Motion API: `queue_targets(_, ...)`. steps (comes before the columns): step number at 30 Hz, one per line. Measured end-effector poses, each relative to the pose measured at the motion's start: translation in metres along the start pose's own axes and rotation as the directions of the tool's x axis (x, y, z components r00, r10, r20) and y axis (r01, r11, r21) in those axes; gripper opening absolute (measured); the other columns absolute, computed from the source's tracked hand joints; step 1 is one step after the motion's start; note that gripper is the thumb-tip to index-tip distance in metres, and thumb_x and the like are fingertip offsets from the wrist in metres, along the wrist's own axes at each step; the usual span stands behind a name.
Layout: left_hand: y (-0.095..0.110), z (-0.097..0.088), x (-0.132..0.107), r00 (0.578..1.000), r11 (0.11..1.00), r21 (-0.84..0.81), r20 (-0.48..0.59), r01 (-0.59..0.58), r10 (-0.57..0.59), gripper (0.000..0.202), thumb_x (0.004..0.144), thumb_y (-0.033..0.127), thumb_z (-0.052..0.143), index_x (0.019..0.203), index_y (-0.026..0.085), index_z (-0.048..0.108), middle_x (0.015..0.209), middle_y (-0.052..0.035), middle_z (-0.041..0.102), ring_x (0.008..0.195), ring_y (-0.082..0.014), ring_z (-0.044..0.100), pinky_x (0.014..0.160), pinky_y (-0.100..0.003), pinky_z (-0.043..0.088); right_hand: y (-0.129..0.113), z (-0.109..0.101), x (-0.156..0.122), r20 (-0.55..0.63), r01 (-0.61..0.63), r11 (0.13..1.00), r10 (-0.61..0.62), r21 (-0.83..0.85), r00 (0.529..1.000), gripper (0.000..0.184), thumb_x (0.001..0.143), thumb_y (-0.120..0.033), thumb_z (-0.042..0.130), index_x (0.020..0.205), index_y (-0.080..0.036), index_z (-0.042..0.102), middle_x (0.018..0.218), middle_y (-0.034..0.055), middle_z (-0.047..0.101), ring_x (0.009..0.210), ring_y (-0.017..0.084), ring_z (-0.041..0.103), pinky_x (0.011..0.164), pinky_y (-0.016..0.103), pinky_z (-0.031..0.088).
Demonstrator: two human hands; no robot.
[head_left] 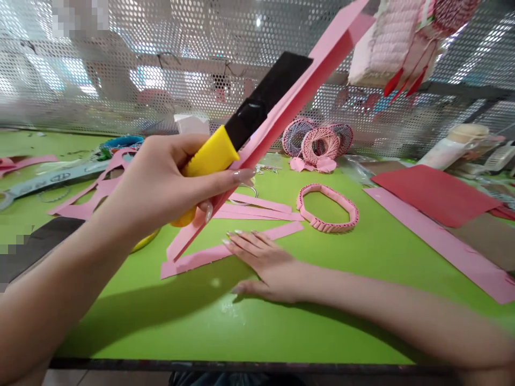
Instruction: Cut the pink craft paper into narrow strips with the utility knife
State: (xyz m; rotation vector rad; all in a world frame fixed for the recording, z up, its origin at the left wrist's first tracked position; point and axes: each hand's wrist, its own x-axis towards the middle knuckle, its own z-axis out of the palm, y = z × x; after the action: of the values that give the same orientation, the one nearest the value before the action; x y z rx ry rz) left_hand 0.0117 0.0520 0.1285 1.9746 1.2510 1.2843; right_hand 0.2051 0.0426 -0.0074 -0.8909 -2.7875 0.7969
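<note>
In the head view, my left hand (161, 171) is raised and closed around the yellow handle of a utility knife (213, 153) whose broad black blade points up to the right. The same hand pinches a long pink folded paper strip (289, 118), which slants from the table up to the top right behind the knife. My right hand (269, 262) lies flat on the table, fingers stretched over a pink paper strip (201, 258). Farther back lie several narrow pink strips (257, 209), beside a pink folded-paper ring (350, 217).
Pink paper scraps (100, 193) cover the left of the green table (241, 332). Red paper (434, 195) and a long pink sheet (442, 246) lie at the right. Woven paper rings (319, 145) stand at the back, before a perforated metal screen (161, 69). A white bottle (446, 155) lies back right.
</note>
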Motion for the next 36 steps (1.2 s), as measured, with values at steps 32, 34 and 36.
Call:
queue_targets(32, 0.011, -0.005, -0.003, 1.000, 0.999, -0.040, -0.024, -0.003, 0.002, 0.017, 0.074, 0.028, 0.079, 0.075, 0.018, 0.067, 0.055, 0.0072, 0.058, 0.040, -0.0048, 0.054, 0.035, -0.013, 0.044, -0.001, -0.027, 0.049, -0.004, 0.045, 0.997, -0.045, 0.062, 0.999, 0.033, 0.088, -0.017, 0.064, 0.118, -0.009, 0.053, 0.094, 0.0092, 0.067, 0.082, 0.019, 0.062, 0.073, 0.031, 0.051)
queue_targets(34, 0.012, -0.005, -0.003, 0.999, 0.997, -0.061, -0.022, 0.038, -0.039, 0.017, 0.071, 0.029, 0.081, 0.073, 0.019, 0.067, 0.056, 0.0063, 0.059, 0.040, -0.0054, 0.054, 0.036, -0.014, 0.045, -0.003, -0.028, 0.049, 0.021, 0.047, 0.997, -0.048, 0.055, 0.999, 0.024, 0.090, -0.015, 0.060, 0.113, -0.012, 0.055, 0.093, 0.0074, 0.067, 0.083, 0.018, 0.061, 0.073, 0.029, 0.050)
queue_targets(36, 0.014, -0.005, -0.003, 0.997, 0.992, -0.103, -0.017, 0.070, -0.072, 0.017, 0.070, 0.028, 0.082, 0.072, 0.019, 0.067, 0.055, 0.0051, 0.060, 0.040, -0.0063, 0.054, 0.036, -0.016, 0.044, -0.008, -0.029, 0.047, 0.018, 0.050, 0.998, -0.051, 0.024, 0.999, 0.021, 0.091, -0.014, 0.057, 0.111, -0.012, 0.055, 0.104, 0.0113, 0.064, 0.095, 0.020, 0.059, 0.081, 0.032, 0.048)
